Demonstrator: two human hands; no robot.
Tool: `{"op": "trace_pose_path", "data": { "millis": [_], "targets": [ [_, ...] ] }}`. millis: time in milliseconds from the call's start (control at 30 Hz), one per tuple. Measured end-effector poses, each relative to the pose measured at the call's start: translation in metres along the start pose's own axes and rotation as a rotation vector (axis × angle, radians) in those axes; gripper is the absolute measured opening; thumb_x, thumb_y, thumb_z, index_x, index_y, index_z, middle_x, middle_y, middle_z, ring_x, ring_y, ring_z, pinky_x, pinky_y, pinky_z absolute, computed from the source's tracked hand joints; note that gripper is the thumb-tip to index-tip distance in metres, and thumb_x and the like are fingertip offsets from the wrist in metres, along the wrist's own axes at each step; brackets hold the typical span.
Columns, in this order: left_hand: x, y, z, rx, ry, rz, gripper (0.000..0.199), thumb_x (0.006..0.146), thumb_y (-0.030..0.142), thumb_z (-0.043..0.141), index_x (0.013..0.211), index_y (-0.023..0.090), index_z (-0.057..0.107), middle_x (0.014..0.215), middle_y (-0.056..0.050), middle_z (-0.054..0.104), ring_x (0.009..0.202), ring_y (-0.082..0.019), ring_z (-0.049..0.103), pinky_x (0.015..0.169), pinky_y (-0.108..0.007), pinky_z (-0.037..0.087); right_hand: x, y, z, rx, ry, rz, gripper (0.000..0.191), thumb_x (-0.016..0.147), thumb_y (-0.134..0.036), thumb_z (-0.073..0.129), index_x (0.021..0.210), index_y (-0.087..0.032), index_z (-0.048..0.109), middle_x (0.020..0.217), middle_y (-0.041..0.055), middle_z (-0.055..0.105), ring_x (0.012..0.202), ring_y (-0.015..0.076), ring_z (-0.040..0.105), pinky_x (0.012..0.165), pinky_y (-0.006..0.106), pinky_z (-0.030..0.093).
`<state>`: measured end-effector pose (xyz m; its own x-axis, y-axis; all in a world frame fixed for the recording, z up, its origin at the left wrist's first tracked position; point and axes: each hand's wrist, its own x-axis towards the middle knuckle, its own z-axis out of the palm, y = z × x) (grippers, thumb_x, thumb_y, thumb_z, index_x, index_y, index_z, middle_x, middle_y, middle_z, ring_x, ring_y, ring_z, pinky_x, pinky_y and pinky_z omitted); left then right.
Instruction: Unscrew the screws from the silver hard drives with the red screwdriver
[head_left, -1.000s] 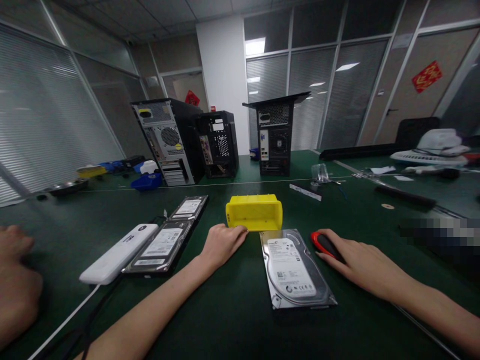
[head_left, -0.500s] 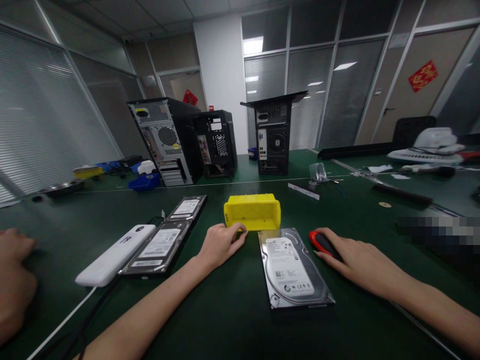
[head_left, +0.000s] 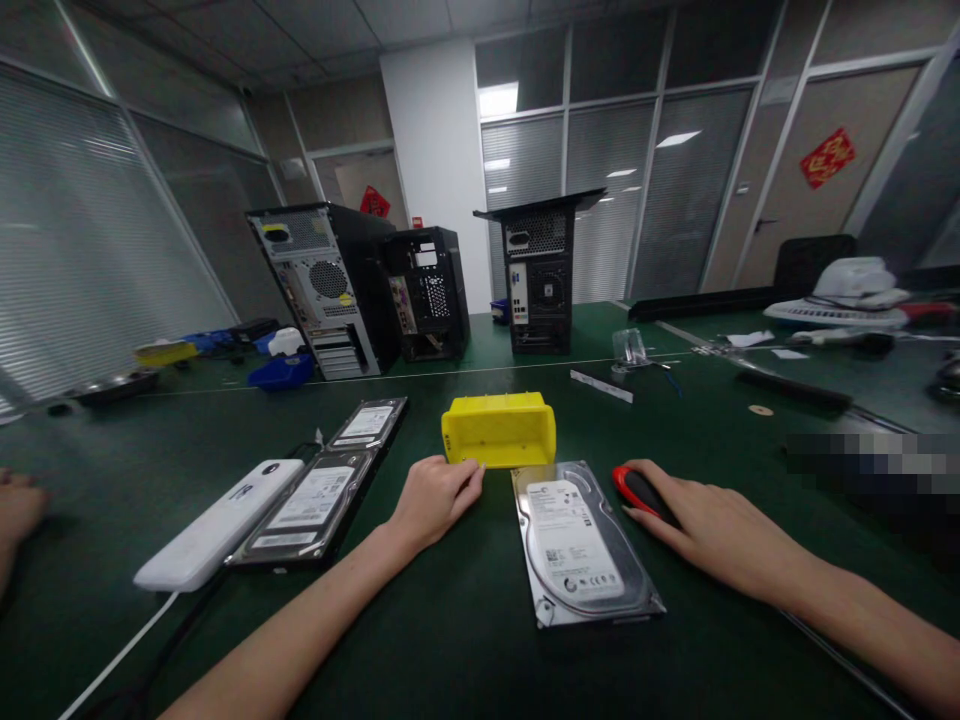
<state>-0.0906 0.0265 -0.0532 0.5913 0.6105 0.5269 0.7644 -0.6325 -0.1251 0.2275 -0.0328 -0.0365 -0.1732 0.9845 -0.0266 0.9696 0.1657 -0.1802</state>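
My left hand (head_left: 439, 502) rests at the front left corner of a yellow plastic bin (head_left: 499, 403), which lies with its open side toward me. Its thumb and fingers are pressed together; whatever may be between them is hidden. A hard drive (head_left: 581, 545) with a white label lies face up between my hands, just in front of the bin. To its right, my right hand (head_left: 697, 515) is wrapped round the red and black handle of a screwdriver (head_left: 637, 492). A thin metal rod (head_left: 840, 660) shows below my right forearm; I cannot tell if it is the shaft.
Two more hard drives (head_left: 311, 505) and a white power bank (head_left: 210, 535) with a cable lie at left. Another person's hand (head_left: 19, 505) is at the left edge. Behind stand computer cases (head_left: 541, 275), a blue bin (head_left: 281, 372) and a metal strip (head_left: 601, 385).
The view has shifted slightly. The other person's hand at left has drawn back toward the edge. My two hands have kept nearly the same places beside the bin and the hard drive.
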Motion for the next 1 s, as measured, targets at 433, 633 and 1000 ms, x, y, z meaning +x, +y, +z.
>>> {"op": "trace_pose_path", "data": {
  "millis": [433,633,1000],
  "targets": [
    [0.000,0.004,-0.005,-0.056,0.039,0.079,0.039,0.099,0.026,0.032,0.071,0.016,0.058,0.064,-0.002,0.062,0.053,-0.013,0.051,0.055,-0.025,0.034,0.000,0.002,0.001,0.025,0.023,-0.015,0.058,0.091,-0.053,0.034,0.136,-0.019,0.043,0.101,0.0139,0.070,0.084,0.0280,0.068,0.078,0.047,0.051],
    [0.000,0.005,-0.008,-0.079,0.025,0.117,0.033,0.098,0.026,0.033,0.083,0.016,0.061,0.075,-0.003,0.065,0.060,-0.014,0.055,0.057,-0.026,0.037,0.000,0.001,0.001,0.015,0.013,-0.005,0.058,0.091,-0.053,0.034,0.136,-0.018,0.042,0.100,0.0141,0.070,0.084,0.0281,0.068,0.078,0.046,0.051],
    [-0.002,0.030,-0.020,-0.414,-0.009,-0.120,0.019,0.093,0.026,0.054,0.103,0.025,0.071,0.096,-0.001,0.069,0.080,-0.015,0.063,0.068,-0.025,0.048,0.001,0.005,0.005,0.022,0.030,0.000,0.061,0.090,-0.056,0.033,0.137,-0.019,0.042,0.100,0.0134,0.071,0.084,0.0285,0.069,0.077,0.046,0.052]
  ]
}}
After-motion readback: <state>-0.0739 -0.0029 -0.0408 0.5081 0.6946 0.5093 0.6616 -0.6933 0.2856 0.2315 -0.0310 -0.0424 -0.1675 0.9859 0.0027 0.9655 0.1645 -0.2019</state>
